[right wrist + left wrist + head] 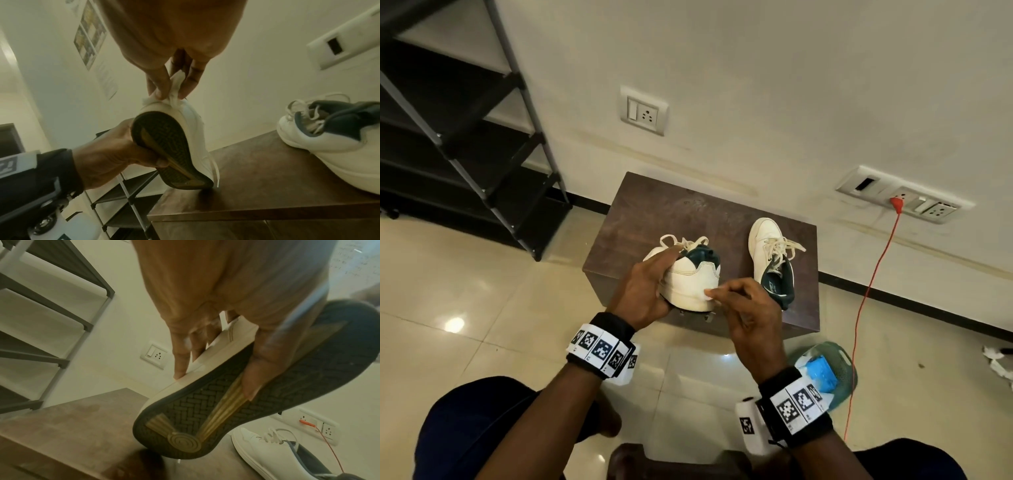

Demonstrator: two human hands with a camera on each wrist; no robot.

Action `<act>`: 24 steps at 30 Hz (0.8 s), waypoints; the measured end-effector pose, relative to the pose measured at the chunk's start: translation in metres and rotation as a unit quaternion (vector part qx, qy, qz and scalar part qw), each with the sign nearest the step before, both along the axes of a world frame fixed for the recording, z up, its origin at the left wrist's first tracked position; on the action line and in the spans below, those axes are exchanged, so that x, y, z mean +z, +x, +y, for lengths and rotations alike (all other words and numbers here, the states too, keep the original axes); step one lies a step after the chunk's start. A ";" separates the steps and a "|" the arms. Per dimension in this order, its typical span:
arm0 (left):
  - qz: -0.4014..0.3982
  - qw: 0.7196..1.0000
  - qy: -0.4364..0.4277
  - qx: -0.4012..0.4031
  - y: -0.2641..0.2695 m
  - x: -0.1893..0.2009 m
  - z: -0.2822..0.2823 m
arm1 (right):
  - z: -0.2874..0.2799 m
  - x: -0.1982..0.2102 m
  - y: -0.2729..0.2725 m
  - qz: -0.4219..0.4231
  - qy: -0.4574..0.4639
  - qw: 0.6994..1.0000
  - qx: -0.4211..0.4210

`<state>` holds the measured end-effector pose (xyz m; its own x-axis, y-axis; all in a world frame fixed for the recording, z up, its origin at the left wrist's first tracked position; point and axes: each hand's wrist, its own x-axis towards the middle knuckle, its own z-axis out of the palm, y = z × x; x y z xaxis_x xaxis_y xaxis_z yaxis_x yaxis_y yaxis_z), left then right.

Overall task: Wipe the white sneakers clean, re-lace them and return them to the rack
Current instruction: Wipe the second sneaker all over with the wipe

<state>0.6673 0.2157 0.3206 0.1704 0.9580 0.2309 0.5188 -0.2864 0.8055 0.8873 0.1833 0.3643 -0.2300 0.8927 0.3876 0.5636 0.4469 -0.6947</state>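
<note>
Sneaker (690, 284) gripped in left hand (643, 291) above cabinet edge (654, 308), right hand (750, 308) pinching wipe (174, 91) at heel.

Left hand (643, 291) wrapped around held sneaker (690, 282), thumb across sole; right hand (751, 317) pinching wipe (174, 91) against its heel.

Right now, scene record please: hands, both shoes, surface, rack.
left hand: grips the held shoe, thumb on its sole
right hand: pinches a white wipe against that shoe's heel
held shoe: lifted, toe end at the brown table, sole toward the person
second shoe: rests on the table, laces loose
rack: left of the table, visible shelves hold no shoes
</note>
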 end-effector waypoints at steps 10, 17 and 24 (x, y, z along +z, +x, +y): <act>0.032 0.998 -0.053 -0.029 0.001 -0.006 0.009 | -0.016 0.007 -0.061 -0.132 0.102 0.986 -0.014; 0.056 0.997 -0.042 -0.007 -0.005 -0.006 0.017 | -0.022 0.007 -0.006 -0.101 0.099 0.989 -0.046; 0.119 0.992 -0.051 -0.005 0.001 -0.012 0.019 | -0.010 0.007 -0.054 -0.176 0.108 0.978 -0.028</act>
